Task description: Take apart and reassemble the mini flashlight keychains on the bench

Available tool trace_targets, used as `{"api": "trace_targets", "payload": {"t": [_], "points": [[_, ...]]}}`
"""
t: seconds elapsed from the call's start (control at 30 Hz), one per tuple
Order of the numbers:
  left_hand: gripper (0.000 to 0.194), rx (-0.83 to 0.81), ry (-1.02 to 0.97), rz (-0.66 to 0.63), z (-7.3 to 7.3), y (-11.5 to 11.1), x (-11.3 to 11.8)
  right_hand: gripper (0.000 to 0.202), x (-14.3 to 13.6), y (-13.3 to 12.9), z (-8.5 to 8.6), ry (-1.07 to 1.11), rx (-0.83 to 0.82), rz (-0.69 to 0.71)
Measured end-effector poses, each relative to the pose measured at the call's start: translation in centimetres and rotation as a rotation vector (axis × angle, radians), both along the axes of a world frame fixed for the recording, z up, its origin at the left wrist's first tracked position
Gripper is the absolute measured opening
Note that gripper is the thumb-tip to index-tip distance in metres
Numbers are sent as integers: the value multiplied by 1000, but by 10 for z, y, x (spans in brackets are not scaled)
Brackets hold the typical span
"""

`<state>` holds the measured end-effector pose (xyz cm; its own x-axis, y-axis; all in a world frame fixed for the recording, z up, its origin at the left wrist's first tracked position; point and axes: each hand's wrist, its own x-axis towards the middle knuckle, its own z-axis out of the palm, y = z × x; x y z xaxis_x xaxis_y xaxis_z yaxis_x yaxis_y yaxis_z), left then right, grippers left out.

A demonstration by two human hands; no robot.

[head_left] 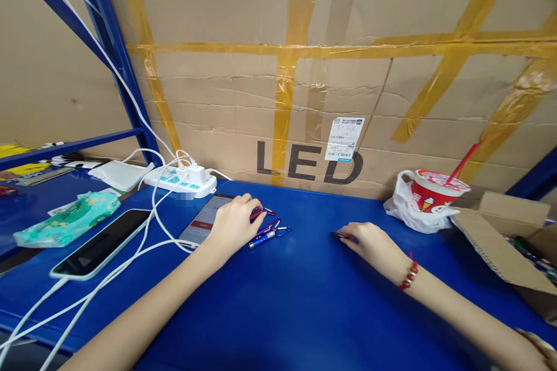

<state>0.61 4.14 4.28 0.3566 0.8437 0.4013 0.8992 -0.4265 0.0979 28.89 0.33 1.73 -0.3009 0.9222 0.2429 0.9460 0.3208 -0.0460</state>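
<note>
My left hand point(235, 221) is closed, its fingertips pinching a small red metal tube with a clip point(256, 213) just above the blue tabletop. Right beside it lie a blue metal tube with a carabiner-style clip point(263, 239) and a purple one point(273, 226), close together; they look like keychain penlights. Off to the right, my right hand point(369, 243), with a red beaded bracelet at the wrist, pinches a small black object point(336, 235) low over the table. Most of that object is hidden by the fingers, so its kind cannot be made out.
A phone point(204, 220) showing a timer lies partly behind my left hand. Further left are another phone point(102, 243), a tissue pack point(69, 220), white cables and a power strip point(180, 181). On the right stand a red cup point(429, 194) in a plastic bag and an open cardboard box point(496, 249).
</note>
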Motion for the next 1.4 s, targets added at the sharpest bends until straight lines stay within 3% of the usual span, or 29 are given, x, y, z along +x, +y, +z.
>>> {"api": "trace_targets", "payload": {"t": [0.1,0.23,0.3,0.37,0.4,0.47,0.57,0.6,0.7,0.73,0.83,0.93,1.07,1.2,1.3,1.4], "points": [[22,-16,-10,-21,0,-4,2,18,29,-14,26,26,136,-126],[28,-68,54,69,-3,-2,-1,30,102,-43,66,47,466,-615],[36,-82,87,96,-7,1,-4,31,138,-55,73,-55,365,-916],[36,-84,114,94,-13,6,-5,30,159,-62,72,-105,216,-1020],[36,-85,127,86,-16,9,-5,29,161,-64,71,-97,120,-1035],[34,-90,145,61,-22,13,-5,36,149,-65,67,-89,97,-981],[31,-112,165,22,-29,18,-3,32,98,-59,64,-92,159,-844],[31,-122,169,11,-30,18,-3,26,77,-55,63,-67,162,-742],[35,-147,174,-42,-31,18,-2,20,14,-42,53,47,103,-214],[37,-155,171,-69,-31,17,-2,20,-4,-37,48,57,70,-113],[36,-177,148,-164,-27,15,-3,19,-45,-24,32,-1,-23,38],[29,-181,113,-234,-23,12,-1,20,-65,-17,20,-58,-76,99],[27,-84,14,-259,-18,4,6,19,-51,-23,19,-87,-99,-4],[23,56,-89,-345,-15,-10,14,27,3,-34,23,-154,-61,-370],[22,144,-118,-458,-18,-16,18,31,50,-35,15,-231,-78,-671],[20,168,-120,-500,-24,-15,19,22,81,-33,3,-278,-156,-738]]}}
